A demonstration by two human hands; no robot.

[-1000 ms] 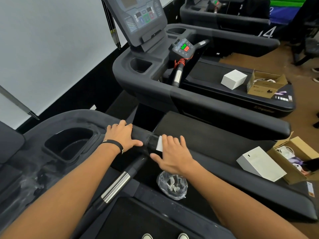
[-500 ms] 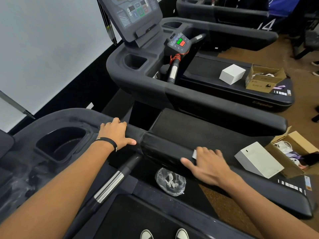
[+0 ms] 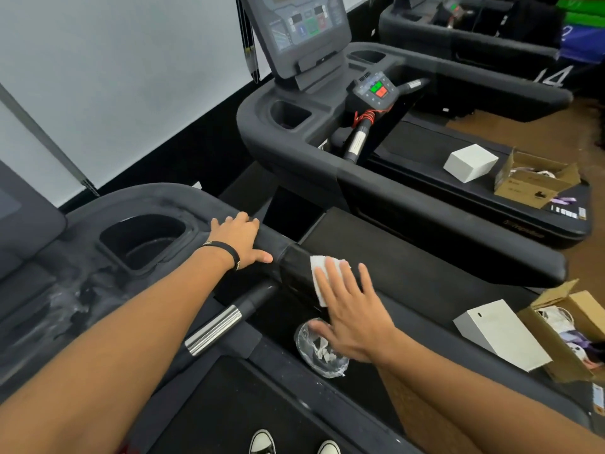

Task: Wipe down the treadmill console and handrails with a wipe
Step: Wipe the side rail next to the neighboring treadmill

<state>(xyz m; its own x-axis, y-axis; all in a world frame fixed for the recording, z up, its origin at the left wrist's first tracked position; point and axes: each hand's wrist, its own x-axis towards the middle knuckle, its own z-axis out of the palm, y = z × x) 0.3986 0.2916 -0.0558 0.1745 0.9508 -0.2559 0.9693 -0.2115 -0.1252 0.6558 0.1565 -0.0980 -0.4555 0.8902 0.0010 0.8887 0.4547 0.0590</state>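
Note:
My right hand [image 3: 352, 309] lies flat on a white wipe [image 3: 317, 267], pressing it onto the dark right handrail [image 3: 442, 267] near where the rail joins the console. My left hand [image 3: 240, 239] rests palm-down on the rail's rounded inner end, just left of the wipe, holding nothing; a black band circles its wrist. The grey console tray [image 3: 65, 290] with its cup holder [image 3: 144, 240] shows wet streaks at the left. A short grip bar with a chrome sleeve [image 3: 214, 329] slopes below my hands.
A crumpled clear plastic bag [image 3: 322, 355] lies under my right hand. A white box [image 3: 501, 334] and an open cardboard box [image 3: 569, 326] sit at the right. A second treadmill [image 3: 327, 132] with its own boxes stands beyond. My shoes [image 3: 262, 442] stand on the belt.
My right hand has slid the wipe back leftward along the handrail toward my left hand, after sweeping out to the right. The left hand has stayed on the rail's inner end.

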